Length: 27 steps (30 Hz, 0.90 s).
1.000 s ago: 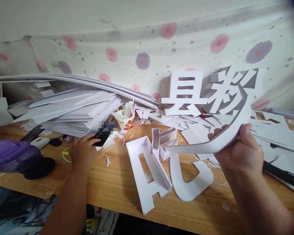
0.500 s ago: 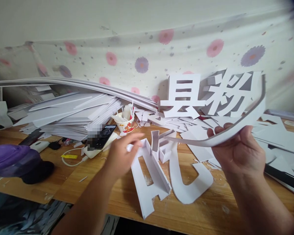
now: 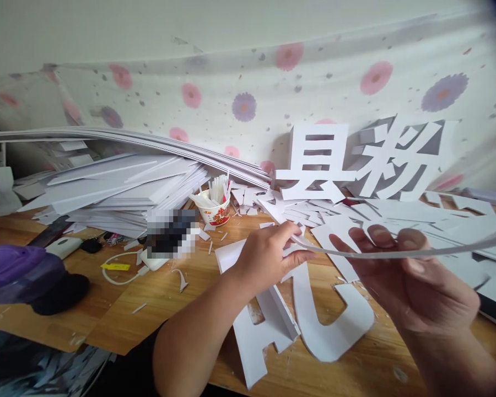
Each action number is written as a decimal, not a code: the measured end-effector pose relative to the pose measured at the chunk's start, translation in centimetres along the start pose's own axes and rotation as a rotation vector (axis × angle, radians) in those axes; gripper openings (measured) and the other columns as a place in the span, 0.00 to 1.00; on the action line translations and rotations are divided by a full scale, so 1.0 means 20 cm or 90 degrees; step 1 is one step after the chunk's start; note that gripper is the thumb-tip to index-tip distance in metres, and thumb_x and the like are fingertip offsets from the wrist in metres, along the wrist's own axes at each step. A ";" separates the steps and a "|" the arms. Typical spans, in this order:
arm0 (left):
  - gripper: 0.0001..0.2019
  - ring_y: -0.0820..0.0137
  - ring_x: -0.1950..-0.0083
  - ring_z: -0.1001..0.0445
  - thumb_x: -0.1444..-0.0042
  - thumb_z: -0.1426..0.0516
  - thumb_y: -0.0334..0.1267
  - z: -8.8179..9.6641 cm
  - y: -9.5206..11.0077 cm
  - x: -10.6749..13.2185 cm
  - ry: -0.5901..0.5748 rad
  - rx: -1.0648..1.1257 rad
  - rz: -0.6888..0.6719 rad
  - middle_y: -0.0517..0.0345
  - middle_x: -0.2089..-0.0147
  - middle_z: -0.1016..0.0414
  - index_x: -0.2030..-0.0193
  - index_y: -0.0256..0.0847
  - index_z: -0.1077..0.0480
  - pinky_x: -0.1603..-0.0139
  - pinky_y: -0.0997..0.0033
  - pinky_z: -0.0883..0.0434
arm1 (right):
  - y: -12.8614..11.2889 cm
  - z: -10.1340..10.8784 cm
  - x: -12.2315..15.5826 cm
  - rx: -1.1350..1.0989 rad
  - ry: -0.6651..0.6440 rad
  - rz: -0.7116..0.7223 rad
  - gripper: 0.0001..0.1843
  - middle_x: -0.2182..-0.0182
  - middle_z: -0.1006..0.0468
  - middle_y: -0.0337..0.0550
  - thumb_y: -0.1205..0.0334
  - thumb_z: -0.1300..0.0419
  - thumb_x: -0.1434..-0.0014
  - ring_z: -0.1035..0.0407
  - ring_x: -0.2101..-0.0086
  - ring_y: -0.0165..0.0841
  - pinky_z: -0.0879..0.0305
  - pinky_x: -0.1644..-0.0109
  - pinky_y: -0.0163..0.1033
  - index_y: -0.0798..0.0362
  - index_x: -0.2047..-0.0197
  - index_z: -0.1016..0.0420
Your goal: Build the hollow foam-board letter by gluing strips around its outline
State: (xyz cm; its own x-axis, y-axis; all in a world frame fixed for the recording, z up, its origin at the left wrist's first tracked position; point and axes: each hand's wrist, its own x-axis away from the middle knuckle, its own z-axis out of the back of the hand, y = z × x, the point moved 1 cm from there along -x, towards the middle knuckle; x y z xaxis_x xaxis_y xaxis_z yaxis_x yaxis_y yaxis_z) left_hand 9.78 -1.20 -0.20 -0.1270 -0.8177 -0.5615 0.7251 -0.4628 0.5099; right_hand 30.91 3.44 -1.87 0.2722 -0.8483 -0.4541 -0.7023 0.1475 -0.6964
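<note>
Between my hands, a long thin white strip [image 3: 339, 254] of foam board or plastic runs nearly level above the table. My left hand [image 3: 264, 256] pinches its left end between thumb and fingertips. Further along, my right hand [image 3: 421, 286] grips the strip, fingers curled at it from the far side; the strip's other end leaves the view on the right. Below lies a white cut-out character, its left part [image 3: 248, 353] edged with upright walls and its curved right part [image 3: 334, 339] showing a bare flat face. My left hand and forearm cover the character's upper portion.
Two finished white characters, one blocky [image 3: 320, 190] and one slanted [image 3: 391, 165], stand against the flowered curtain [image 3: 215, 121]. A paper cup [image 3: 217, 214] of white sticks, stacked white sheets [image 3: 124, 187], scraps, a phone [image 3: 177, 234] and a purple-lidded container [image 3: 20, 270] surround the work.
My left hand has moved right and taken the strip's left end. My right hand has shifted right and turned, and the strip, upcurved before, now lies flatter.
</note>
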 end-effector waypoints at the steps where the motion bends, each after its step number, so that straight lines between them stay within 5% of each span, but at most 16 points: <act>1: 0.20 0.66 0.66 0.24 0.47 0.39 0.55 0.01 -0.02 0.00 0.025 -0.046 -0.007 0.56 0.67 0.22 0.60 0.41 0.30 0.66 0.68 0.30 | 0.01 0.00 0.00 0.047 -0.020 -0.002 0.08 0.63 0.23 0.39 0.61 0.28 0.55 0.28 0.55 0.41 0.35 0.42 0.63 0.47 0.71 0.22; 9: 0.22 0.60 0.58 0.24 0.49 0.38 0.55 0.01 -0.11 0.00 0.077 -0.126 0.003 0.49 0.58 0.23 0.55 0.39 0.30 0.61 0.63 0.29 | 0.13 0.03 -0.01 0.221 -0.076 0.040 0.08 0.59 0.27 0.46 0.52 0.29 0.48 0.32 0.56 0.36 0.29 0.52 0.44 0.46 0.68 0.18; 15: 0.09 0.60 0.54 0.24 0.44 0.39 0.37 -0.01 -0.13 0.00 0.069 -0.101 -0.017 0.50 0.56 0.22 0.57 0.41 0.26 0.55 0.61 0.27 | 0.17 0.03 0.00 0.289 -0.059 0.071 0.08 0.60 0.29 0.46 0.53 0.28 0.50 0.34 0.56 0.36 0.29 0.57 0.40 0.47 0.70 0.18; 20: 0.18 0.66 0.57 0.23 0.49 0.47 0.20 -0.01 -0.18 0.00 0.106 -0.057 0.024 0.55 0.59 0.21 0.58 0.43 0.25 0.57 0.66 0.27 | 0.19 0.03 -0.01 0.383 -0.043 0.090 0.15 0.63 0.27 0.50 0.46 0.27 0.55 0.32 0.56 0.40 0.28 0.59 0.42 0.49 0.73 0.17; 24: 0.22 0.67 0.58 0.23 0.51 0.51 0.17 0.01 -0.24 -0.01 0.138 0.044 0.102 0.56 0.59 0.19 0.60 0.43 0.24 0.57 0.67 0.28 | 0.19 -0.06 0.00 0.479 0.070 -0.081 0.22 0.71 0.25 0.45 0.41 0.26 0.63 0.30 0.72 0.36 0.33 0.78 0.36 0.49 0.72 0.19; 27: 0.20 0.68 0.57 0.23 0.50 0.50 0.21 0.01 -0.27 -0.02 0.164 0.207 0.164 0.57 0.58 0.19 0.58 0.43 0.23 0.57 0.68 0.27 | 0.18 -0.17 0.05 0.553 0.169 -0.234 0.23 0.72 0.23 0.39 0.41 0.27 0.60 0.34 0.79 0.30 0.42 0.84 0.33 0.47 0.66 0.21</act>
State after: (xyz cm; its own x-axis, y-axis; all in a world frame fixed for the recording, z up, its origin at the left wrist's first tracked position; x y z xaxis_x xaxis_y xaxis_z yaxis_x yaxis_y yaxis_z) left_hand 5.86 1.52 -2.57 0.2306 -0.8272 -0.5123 0.4574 -0.3726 0.8075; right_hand 26.41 1.31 -2.89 0.1451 -0.9875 -0.0616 0.1543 0.0841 -0.9844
